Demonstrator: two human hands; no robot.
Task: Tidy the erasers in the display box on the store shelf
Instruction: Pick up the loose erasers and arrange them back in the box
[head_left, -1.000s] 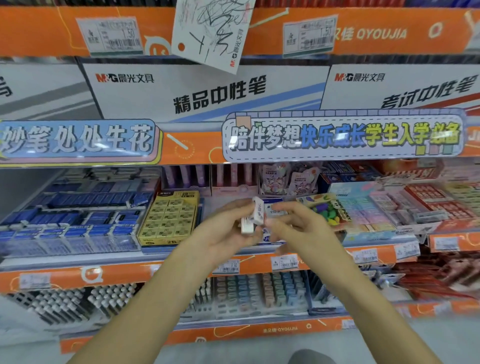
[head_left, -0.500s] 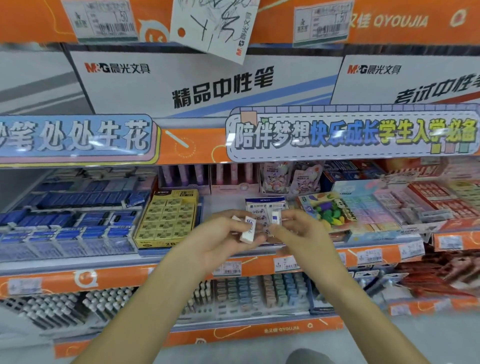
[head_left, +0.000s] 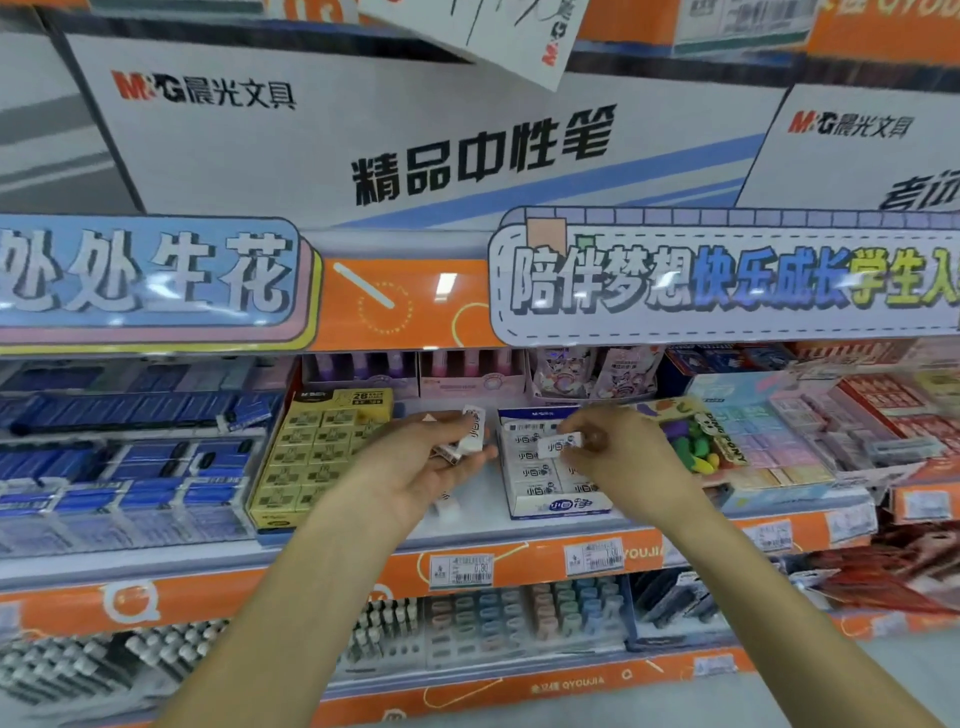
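Observation:
A white and blue display box of white erasers stands on the middle shelf, its rows partly filled. My right hand hovers over the box and pinches one white eraser above the upper rows. My left hand, just left of the box, grips a few white erasers, one sticking up between thumb and fingers. One more white eraser lies loose on the shelf below my left hand.
A yellow 2B eraser box stands left of my left hand, with blue packs further left. A box of coloured erasers and pastel packs sit to the right. The orange shelf edge carries price tags.
My hands have separated: the right hand has carried one eraser rightwards over the display box, while the left stays beside it holding the others. The camera has moved closer to the shelf.

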